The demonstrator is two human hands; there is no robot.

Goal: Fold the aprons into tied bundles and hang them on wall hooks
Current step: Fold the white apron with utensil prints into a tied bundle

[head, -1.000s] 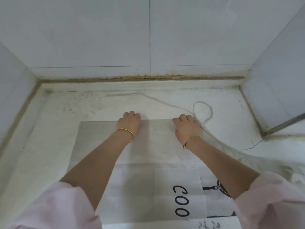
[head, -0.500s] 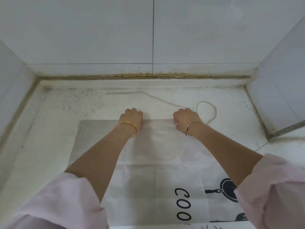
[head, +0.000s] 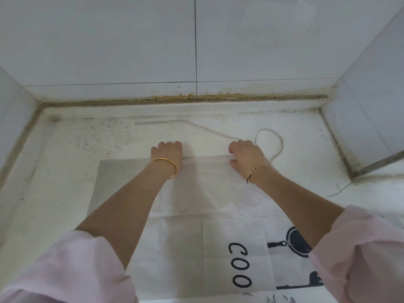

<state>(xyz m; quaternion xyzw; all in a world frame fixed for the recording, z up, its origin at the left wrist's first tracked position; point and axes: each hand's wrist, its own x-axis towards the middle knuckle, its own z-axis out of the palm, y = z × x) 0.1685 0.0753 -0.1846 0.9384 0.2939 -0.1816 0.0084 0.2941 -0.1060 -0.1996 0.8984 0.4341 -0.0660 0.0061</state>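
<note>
Printed text: black lettering (head: 239, 267) reading "COO" is showing on a square pocket panel (head: 236, 235), turned sideways to the camera; any further letters are running out of view.
Printed graphic: a black round pan-like graphic (head: 297, 241) is sitting just right of the pocket panel, partly hidden by the right arm.
Small print: small characters (head: 275, 299) are showing along the bottom edge, too cropped to read.
Apron: the white apron (head: 196, 189) is lying flat on the white counter (head: 65, 171), its far edge running between the two hands.
Left hand: the left hand (head: 167, 153) is curling its fingers over the apron's far edge and gripping it; a gold bangle (head: 169, 168) is sitting on the wrist.
Right hand: the right hand (head: 248, 157) is gripping the same edge, thumb on the cloth; a cord bracelet (head: 256, 171) is circling the wrist.
Tie string: the tie string (head: 209, 131) is trailing across the counter beyond the hands and looping just right of the right hand.
Clothing: pink sleeves (head: 65, 270) are covering both upper forearms.
</note>
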